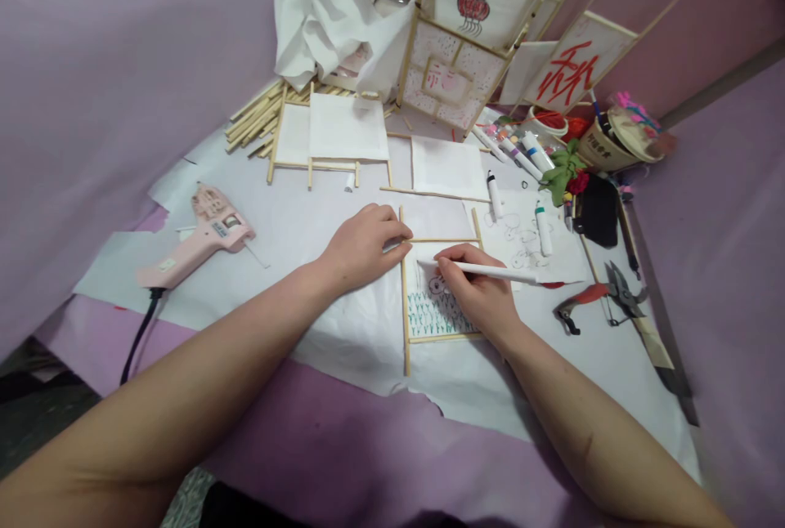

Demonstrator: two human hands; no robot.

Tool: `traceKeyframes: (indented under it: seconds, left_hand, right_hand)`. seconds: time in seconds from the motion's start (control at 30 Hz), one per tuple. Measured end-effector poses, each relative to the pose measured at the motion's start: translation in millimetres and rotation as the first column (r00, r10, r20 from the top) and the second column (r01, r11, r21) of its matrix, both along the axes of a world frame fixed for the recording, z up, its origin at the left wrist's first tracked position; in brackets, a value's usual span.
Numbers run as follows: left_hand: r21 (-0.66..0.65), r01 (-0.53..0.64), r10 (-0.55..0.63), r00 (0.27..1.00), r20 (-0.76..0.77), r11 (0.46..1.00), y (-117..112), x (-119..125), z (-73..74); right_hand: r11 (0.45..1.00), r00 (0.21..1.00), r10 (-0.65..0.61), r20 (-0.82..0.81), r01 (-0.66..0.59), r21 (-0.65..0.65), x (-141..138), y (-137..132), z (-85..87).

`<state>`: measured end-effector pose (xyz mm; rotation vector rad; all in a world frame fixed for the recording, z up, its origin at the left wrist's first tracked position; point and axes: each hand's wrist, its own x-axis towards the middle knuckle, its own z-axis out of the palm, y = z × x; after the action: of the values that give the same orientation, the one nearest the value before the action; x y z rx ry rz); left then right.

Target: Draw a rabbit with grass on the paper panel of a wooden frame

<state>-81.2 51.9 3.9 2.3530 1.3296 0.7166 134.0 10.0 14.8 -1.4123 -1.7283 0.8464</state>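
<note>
A small wooden stick frame with white paper lies flat on the table, its lower part drawn with rows of green grass marks and a round dark-outlined figure above them. My left hand is closed at its upper left corner, thumb and fingertips on the stick. My right hand is wrapped round a slim white marker, its tip at the paper just above the drawn figure. Part of the drawing is hidden behind my right hand. Right of the frame lies a sheet with outline sketches.
A pink glue gun lies at left, its cord towards me. Blank framed panels and loose sticks sit behind. A decorated lantern stands at the back. Markers, red-handled pruning shears and pliers are at right.
</note>
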Motion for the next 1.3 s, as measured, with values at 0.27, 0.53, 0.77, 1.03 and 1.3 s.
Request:
traceKeyframes:
  seconds: [0.27,0.53,0.77,1.03,1.3]
  left_hand:
    - [0.000,0.000,0.000,1.000,-0.013,1.000,-0.2,-0.2,0.5]
    - [0.023,0.014,-0.014,1.000,0.001,1.000,0.3,-0.3,-0.3]
    - [0.014,0.017,-0.017,1.000,-0.012,1.000,1.1,-0.1,0.4]
    - [0.013,0.010,-0.010,1.000,-0.006,1.000,0.6,-0.5,0.0]
    - [0.010,0.009,-0.009,1.000,-0.011,1.000,0.8,0.3,0.9]
  right_hand:
    - [1.000,1.000,-0.006,-0.021,0.007,0.015,-0.2,-0.8,0.2]
    - [0.999,0.999,0.032,0.011,-0.032,0.043,-2.1,1.1,0.6]
    - [0.998,0.999,0.047,0.003,-0.047,0.049,-3.6,0.9,0.6]
    - [0.999,0.999,0.027,-0.027,-0.027,-0.025,0.1,-1.3,1.2]
    - [0.999,0.999,0.042,-0.003,-0.042,0.012,-2.8,2.2,1.3]
